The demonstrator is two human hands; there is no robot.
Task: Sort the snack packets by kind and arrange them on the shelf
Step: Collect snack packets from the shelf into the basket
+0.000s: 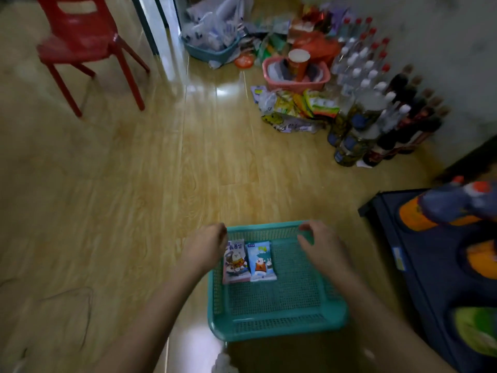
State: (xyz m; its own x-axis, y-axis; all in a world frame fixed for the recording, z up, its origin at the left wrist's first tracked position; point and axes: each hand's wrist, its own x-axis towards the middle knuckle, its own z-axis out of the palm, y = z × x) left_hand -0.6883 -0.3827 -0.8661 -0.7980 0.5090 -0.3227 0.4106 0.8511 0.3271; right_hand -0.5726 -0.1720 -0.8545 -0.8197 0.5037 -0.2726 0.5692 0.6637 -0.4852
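Early stage, I'd say: two packets (248,261) in my teal basket (277,323), floor pile (295,109) unsorted. Left hand (208,244) grip curled closed, holding nothing I can make out; right hand (320,244) open, empty.

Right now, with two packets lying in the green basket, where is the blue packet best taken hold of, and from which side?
Probably from above, pinching the blue packet across its long side edges or at its far crimped end. It lies flat on the green basket floor, touching the pink packet on its left. Its right edge is free, so the right hand, nearest that side, suits.
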